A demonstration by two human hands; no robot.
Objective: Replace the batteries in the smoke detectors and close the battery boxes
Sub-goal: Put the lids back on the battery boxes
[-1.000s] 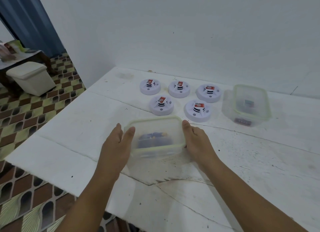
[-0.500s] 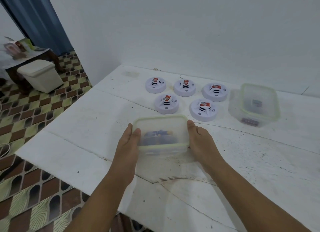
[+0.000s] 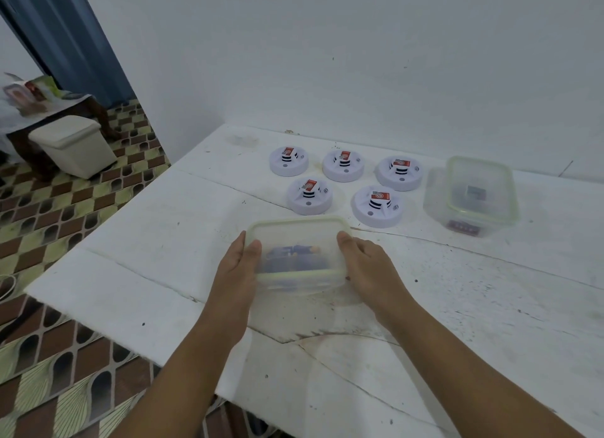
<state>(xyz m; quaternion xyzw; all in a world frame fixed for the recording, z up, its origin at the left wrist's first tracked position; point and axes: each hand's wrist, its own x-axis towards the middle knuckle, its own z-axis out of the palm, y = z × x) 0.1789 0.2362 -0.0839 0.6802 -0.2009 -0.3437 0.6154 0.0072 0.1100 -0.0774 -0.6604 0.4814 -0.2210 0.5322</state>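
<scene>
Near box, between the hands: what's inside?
Through the near box's cloudy lid, dark blue cylinders with an orange tip show: probably batteries. Their count and anything beneath them are obscured. The left hand and right hand grip its sides.

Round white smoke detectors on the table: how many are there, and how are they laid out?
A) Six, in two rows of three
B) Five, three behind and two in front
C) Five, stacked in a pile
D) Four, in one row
B: five round white smoke detectors lie flat on the white table, three in the far row and two nearer.
</scene>
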